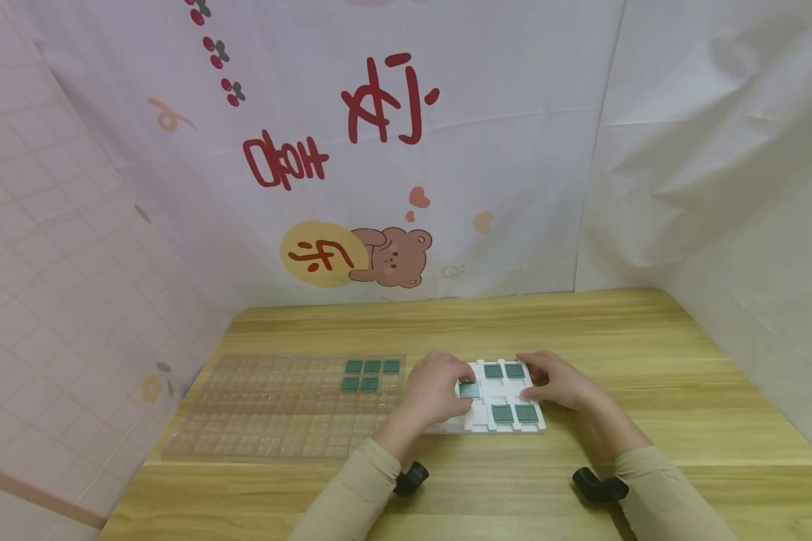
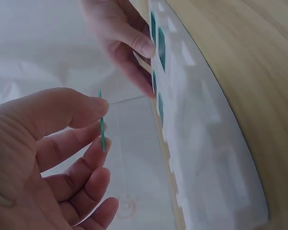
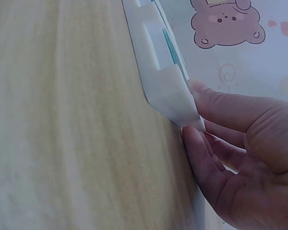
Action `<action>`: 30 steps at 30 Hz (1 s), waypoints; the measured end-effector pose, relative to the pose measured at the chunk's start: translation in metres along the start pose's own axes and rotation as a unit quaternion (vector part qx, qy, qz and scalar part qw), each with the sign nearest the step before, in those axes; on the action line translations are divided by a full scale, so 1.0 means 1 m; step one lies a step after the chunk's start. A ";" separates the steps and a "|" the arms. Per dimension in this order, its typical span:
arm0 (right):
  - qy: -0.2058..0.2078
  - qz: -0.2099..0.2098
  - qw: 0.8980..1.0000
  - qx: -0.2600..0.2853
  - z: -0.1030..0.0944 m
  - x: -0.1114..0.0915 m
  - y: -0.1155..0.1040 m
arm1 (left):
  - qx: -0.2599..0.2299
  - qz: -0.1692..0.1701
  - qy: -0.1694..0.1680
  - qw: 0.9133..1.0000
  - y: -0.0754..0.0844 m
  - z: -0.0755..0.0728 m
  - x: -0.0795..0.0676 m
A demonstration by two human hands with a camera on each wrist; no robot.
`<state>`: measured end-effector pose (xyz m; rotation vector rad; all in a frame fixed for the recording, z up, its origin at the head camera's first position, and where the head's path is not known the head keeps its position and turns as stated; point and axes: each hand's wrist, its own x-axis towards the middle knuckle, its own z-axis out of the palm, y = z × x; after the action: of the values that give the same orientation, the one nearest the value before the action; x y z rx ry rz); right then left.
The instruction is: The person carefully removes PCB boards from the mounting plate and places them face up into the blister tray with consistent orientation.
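Note:
Between thumb and fingertips, my left hand (image 1: pixel 440 387) pinches a thin green square circuit board (image 1: pixel 469 390) by its edges. In the left wrist view the board (image 2: pixel 102 122) shows edge-on, apart from the white tray (image 2: pixel 206 124). My right hand (image 1: pixel 560 382) grips the right end of that white tray (image 1: pixel 507 391), and the right wrist view has thumb and fingers pinching its corner (image 3: pixel 194 120). Several more green boards (image 1: pixel 526 414) lie in the tray's right-hand pockets. The tray's left end is partly hidden by my left hand.
A wide clear compartment tray (image 1: pixel 264 406) lies to the left on the wooden table (image 1: pixel 487 488), with several green boards (image 1: pixel 372 367) in its far right pockets. White printed cloth (image 1: pixel 514 150) stands behind the table and along both sides.

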<state>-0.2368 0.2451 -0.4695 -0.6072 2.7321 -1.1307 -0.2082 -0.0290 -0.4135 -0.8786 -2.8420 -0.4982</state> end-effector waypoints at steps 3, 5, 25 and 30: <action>-0.002 -0.002 1.000 -0.002 0.000 -0.001 0.000 | -0.006 -0.008 0.001 1.000 -0.007 0.001 -0.003; -0.001 -0.002 1.000 -0.003 0.000 0.000 0.000 | -0.012 -0.010 0.003 1.000 -0.012 0.001 -0.005; 0.001 0.002 1.000 -0.003 -0.001 0.000 0.001 | -0.026 -0.061 -0.008 0.998 -0.059 -0.018 -0.020; -0.002 -0.001 1.000 -0.006 -0.001 0.000 0.000 | -0.024 -0.058 0.000 0.998 -0.070 -0.024 -0.022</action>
<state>-0.2372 0.2460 -0.4688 -0.6131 2.7384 -1.1134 -0.2289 -0.1033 -0.4145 -0.7231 -2.9057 -0.5817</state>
